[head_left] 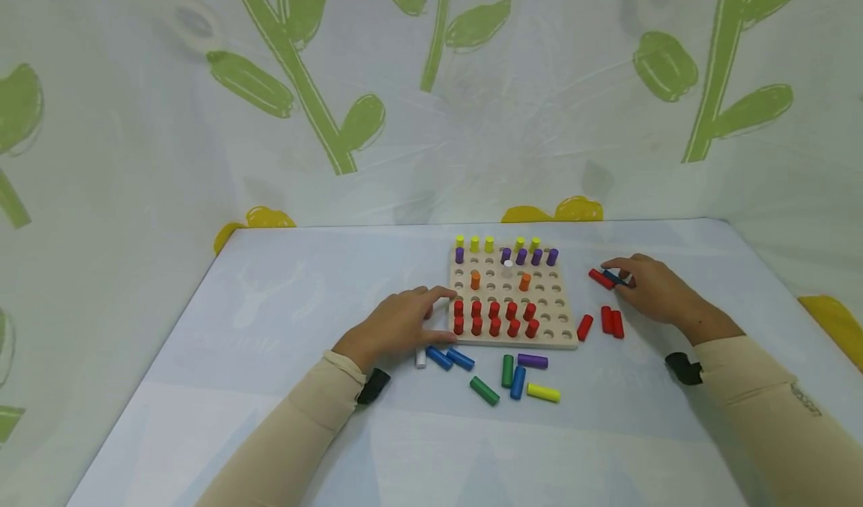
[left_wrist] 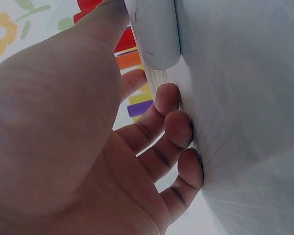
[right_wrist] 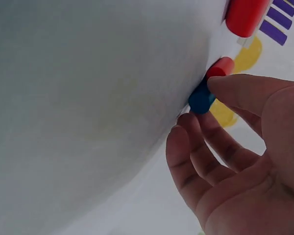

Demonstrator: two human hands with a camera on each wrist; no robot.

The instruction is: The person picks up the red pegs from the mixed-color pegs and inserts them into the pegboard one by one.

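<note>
A wooden pegboard [head_left: 570,336] carries rows of yellow, purple, orange and red pegs and one white peg [head_left: 508,269]. My left hand [head_left: 394,326] rests against the board's left edge, thumb at the near corner and forefinger farther up, its other fingers loosely bent on the table. By its thumb a loose white peg [left_wrist: 156,36] lies in the left wrist view. Right of the board, my right hand [head_left: 655,288] pinches a blue peg [right_wrist: 202,99] between thumb and fingers, low at the tabletop. A red peg [head_left: 599,278] lies right beside that blue one.
Three more red pegs [head_left: 585,327] lie off the board's right side. In front of it are scattered blue pegs [head_left: 461,359], green pegs [head_left: 484,391], a purple peg [head_left: 533,361] and a yellow peg [head_left: 543,393]. A leaf-patterned wall covering [head_left: 472,140] stands behind the table.
</note>
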